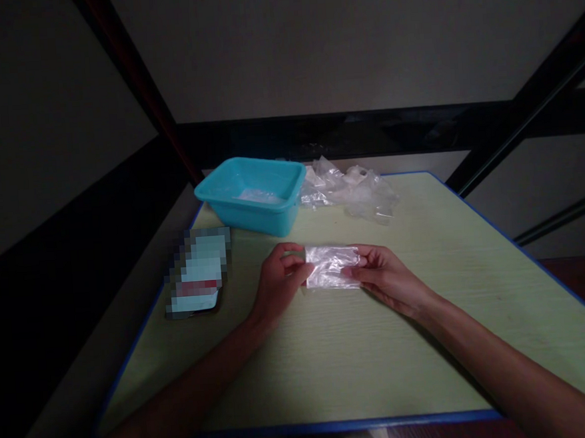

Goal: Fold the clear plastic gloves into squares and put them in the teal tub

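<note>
A folded clear plastic bag [330, 268], flat and shiny, is held between my two hands over the middle of the table. My left hand [282, 277] pinches its left edge between thumb and fingers. At the opposite edge, my right hand [385, 276] grips it with the thumb on top and the fingers behind. Beyond the hands stands a turquoise plastic basin [255, 215] with some clear plastic lying inside. Crumpled clear plastic bags [355, 191] lie to the right of the basin.
The pale table [332, 363] has a blue edge all round. A phone-like device [201, 272], blurred out in the picture, lies at its left side. Walls with dark trim [341, 134] rise behind the table and on its left.
</note>
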### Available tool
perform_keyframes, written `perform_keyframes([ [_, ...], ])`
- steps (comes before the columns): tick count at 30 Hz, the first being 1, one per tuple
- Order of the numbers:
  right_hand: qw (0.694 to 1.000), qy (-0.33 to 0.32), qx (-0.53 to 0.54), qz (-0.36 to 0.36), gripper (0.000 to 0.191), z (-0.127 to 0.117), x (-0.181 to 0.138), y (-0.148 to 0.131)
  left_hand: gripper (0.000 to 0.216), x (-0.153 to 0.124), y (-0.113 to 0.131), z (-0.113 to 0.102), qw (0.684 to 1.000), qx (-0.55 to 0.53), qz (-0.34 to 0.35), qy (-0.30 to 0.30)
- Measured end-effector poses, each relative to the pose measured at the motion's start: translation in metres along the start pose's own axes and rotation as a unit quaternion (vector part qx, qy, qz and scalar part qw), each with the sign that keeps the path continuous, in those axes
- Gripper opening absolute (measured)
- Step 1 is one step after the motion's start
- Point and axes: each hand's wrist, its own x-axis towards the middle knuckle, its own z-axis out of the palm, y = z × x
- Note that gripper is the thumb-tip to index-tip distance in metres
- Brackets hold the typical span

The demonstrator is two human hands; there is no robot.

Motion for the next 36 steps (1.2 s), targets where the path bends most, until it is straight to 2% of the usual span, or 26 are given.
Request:
perform_keyframes([
  [4,0.999,-0.029,-0.039,-0.014,0.031,-0.0014,-0.0015,0.0007,0.024,-0.0005,0.0019,0.0005,0.997,-0.038,-0.06,-0.043],
  [9,0.996,-0.051,-0.063,-0.035,0.023,-0.002,-0.0009,0.0032,0.027,-0.0006,-0.002,-0.0002,0.997,-0.014,-0.06,-0.053],
  [20,0.987,0.024,-0.138,-0.078,0.035,0.0042,-0.0015,0.0044,0.025,-0.0027,-0.0023,0.0015,0.995,0.063,-0.013,-0.071],
  [24,0.984,0.022,-0.158,-0.08,0.036,0.0036,-0.0022,0.0043,0.025,-0.0032,-0.0028,0.0015,0.995,0.051,-0.024,-0.076],
  [31,0.989,0.001,-0.132,-0.072,0.039,0.0008,-0.0017,0.0041,0.029,-0.003,-0.0042,0.0022,0.997,0.001,-0.044,-0.064],
  [36,0.982,0.012,-0.161,-0.095,0.046,0.0,-0.0009,0.0028,0.031,-0.003,-0.004,0.0008,0.996,-0.019,-0.057,-0.073],
])
